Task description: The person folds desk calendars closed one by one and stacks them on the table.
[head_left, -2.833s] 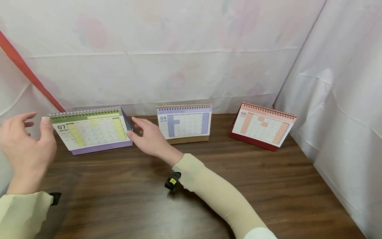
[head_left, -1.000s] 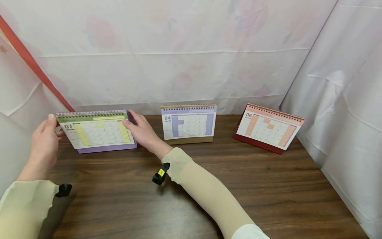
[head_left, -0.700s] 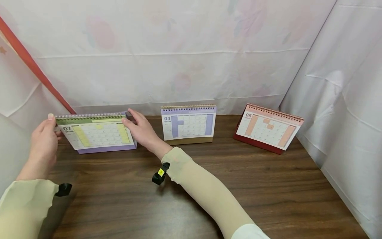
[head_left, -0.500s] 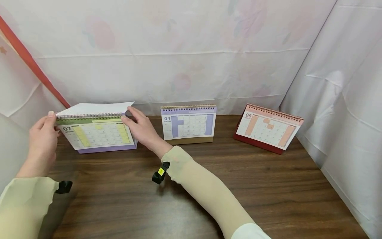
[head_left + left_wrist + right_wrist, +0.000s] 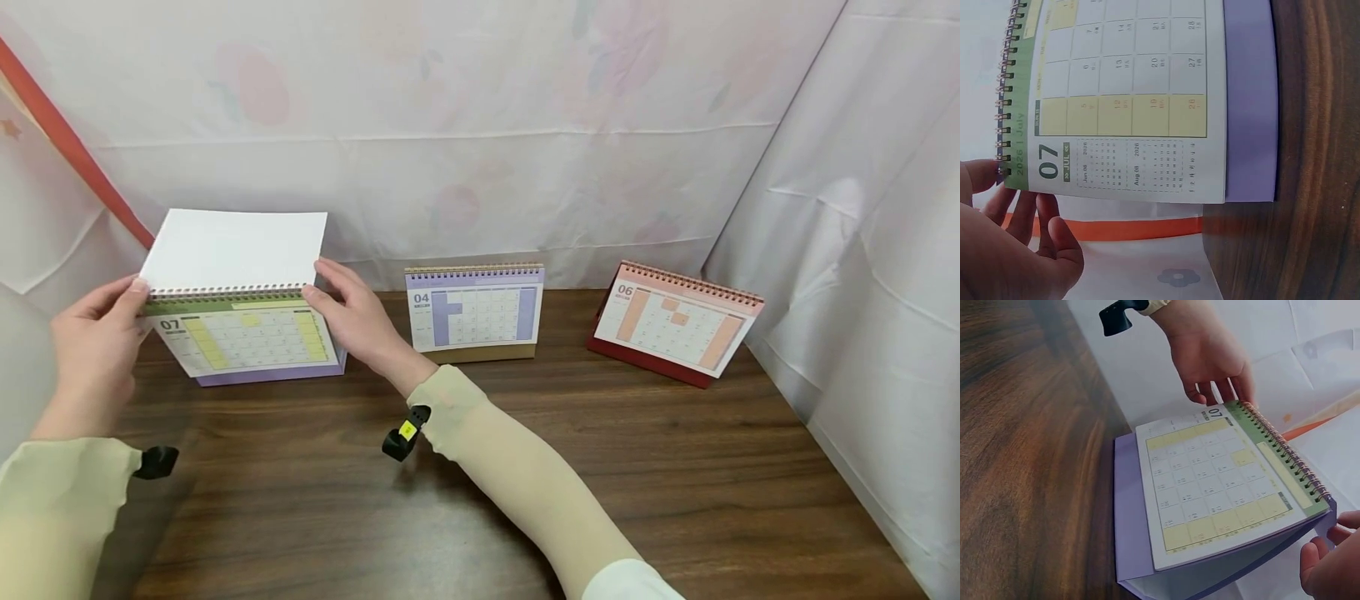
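in the head view the light is bright and even; the raised page (image 5: 236,250) looks almost pure white, and the table (image 5: 465,533) carries a soft glare toward the lower edge. beside my left sleeve (image 5: 60,500) its wood is dark from shadow. the left wrist view shows my left hand (image 5: 1019,250) dim, while the upper left corner is washed pale. in the duller right wrist view, small print on the calendar (image 5: 1216,481) is blurred.
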The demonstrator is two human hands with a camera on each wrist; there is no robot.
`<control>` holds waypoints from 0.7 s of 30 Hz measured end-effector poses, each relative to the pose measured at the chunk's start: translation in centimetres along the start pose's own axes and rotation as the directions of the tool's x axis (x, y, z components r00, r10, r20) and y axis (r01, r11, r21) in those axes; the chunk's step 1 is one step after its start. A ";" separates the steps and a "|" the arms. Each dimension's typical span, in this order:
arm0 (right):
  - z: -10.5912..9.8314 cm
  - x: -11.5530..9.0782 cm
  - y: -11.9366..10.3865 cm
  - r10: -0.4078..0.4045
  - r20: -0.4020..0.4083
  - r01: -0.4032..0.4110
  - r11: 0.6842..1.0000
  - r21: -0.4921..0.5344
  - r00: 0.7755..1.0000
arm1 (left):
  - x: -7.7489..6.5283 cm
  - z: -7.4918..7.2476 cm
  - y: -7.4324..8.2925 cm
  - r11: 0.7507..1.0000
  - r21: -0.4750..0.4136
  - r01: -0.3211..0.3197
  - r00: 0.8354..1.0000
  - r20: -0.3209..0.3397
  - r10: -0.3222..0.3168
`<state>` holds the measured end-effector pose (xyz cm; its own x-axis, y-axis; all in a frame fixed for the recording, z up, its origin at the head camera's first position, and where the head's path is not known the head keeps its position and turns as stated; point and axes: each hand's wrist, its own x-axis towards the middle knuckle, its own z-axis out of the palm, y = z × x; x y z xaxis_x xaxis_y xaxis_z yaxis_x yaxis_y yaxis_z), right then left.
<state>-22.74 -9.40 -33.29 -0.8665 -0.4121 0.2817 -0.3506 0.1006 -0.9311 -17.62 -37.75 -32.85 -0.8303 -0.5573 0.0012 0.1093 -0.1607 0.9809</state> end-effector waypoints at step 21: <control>-1.2 -0.4 -1.6 -0.084 0.041 0.084 0.996 0.007 0.996 | -0.1 0.0 0.8 0.998 0.021 -0.059 0.990 -0.124 0.061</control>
<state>-22.23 -8.34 -31.67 -0.8186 -0.4562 0.3490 -0.4192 0.0592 -0.9059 -17.41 -37.80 -32.04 -0.7483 -0.6624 0.0369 0.1461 -0.1103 0.9831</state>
